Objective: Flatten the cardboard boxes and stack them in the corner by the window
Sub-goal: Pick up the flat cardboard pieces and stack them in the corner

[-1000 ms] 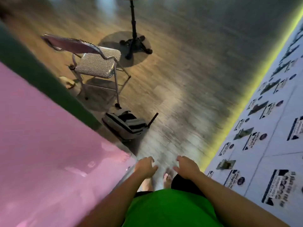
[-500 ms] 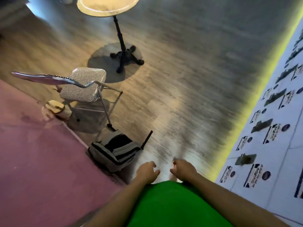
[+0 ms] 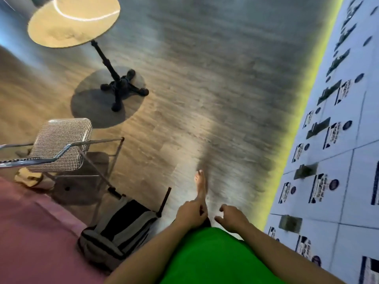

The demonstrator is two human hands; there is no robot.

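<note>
The fingers [image 3: 200, 210] of the left hand [image 3: 190, 215] are loosely curled and hold nothing; the right hand [image 3: 232, 219] beside it is just as slack, its fingers half bent and empty. Both hang low before a green shirt [image 3: 207, 257], above a bare foot [image 3: 201, 186] stepping on the wooden floor [image 3: 205, 78]. No cardboard box is in sight from here, so where they lie cannot be told. On the floor to the left lies a striped backpack [image 3: 121, 230], touching the edge of a pink surface [image 3: 34, 238]. Just beyond it stands a folding chair [image 3: 61, 144] with a checked seat, and farther off a round bench [image 3: 73, 20] on a black pedestal. Along the right runs a white wall [image 3: 348, 160] with printed labels, glowing yellow at its foot.
</note>
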